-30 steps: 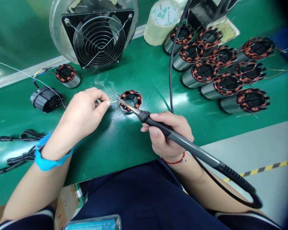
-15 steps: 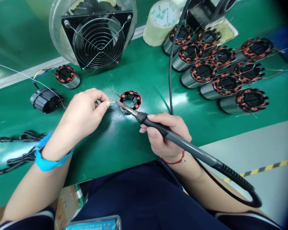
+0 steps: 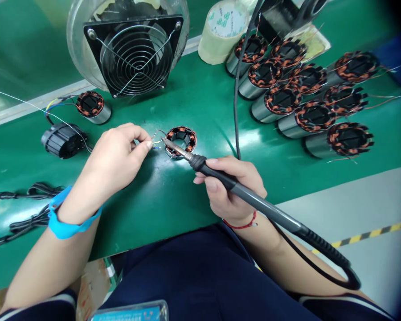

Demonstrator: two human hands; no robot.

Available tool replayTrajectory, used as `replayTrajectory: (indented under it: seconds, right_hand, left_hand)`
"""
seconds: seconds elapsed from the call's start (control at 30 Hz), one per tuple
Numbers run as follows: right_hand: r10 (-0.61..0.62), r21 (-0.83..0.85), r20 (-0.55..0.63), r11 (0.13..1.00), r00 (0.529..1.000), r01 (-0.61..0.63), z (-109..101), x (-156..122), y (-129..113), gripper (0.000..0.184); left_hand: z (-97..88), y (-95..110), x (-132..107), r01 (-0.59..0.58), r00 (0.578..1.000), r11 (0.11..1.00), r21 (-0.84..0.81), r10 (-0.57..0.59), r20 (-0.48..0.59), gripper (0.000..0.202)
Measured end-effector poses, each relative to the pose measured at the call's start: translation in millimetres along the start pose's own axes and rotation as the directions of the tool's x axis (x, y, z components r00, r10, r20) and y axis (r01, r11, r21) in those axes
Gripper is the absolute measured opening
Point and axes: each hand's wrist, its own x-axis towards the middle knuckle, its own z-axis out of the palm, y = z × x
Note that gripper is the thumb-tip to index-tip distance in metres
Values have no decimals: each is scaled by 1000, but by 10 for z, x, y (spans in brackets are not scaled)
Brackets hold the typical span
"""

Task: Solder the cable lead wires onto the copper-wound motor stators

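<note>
Left hand (image 3: 118,156) pinching thin yellow and blue wires (image 3: 157,142), right hand (image 3: 227,200) gripping a grey-and-black soldering iron (image 3: 270,209); I'd steady both beside that round copper-wound ring (image 3: 191,141).

Soldering iron (image 3: 267,206) (slanted) near wires (image 3: 157,142)

Soldering iron (image 3: 270,210) edged slightly leftward — earlier smoke wisps have faded

Bright light leaves glare on the table (image 3: 173,200) below the fan (image 3: 138,69), and far to its right the view blurs into black.
</note>
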Motion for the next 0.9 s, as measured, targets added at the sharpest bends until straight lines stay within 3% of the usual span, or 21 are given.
replayTrajectory:
  seconds: [0.2, 0.33, 0.47, 0.6, 0.9]
  right_hand:
    - [-24, -59, -2, 998, 1000, 24, -21, 29, 7, 28]
    - [58, -61, 104, 997, 993, -52, -18, 211, -69, 38]
    - [234, -97, 226, 971, 946, -217, 39, 492, -142, 30]
    - [292, -151, 364, 956, 884, -253, 136, 603, -108, 37]
    - [250, -235, 303, 955, 919, -182, 266, 416, -16, 40]
  left_hand:
    - [-8, 15, 10, 13, 1000, 1000, 17, -14, 12, 17]
    - [-13, 24, 8, 8, 1000, 1000, 19, -9, 15, 17]
    - [-14, 17, 7, -10, 1000, 1000, 4, 10, 0, 18]
    - [-21, 12, 9, -34, 999, 999, -6, 33, -7, 17]
    - [-28, 17, -1, -27, 1000, 1000, -5, 27, 8, 19]
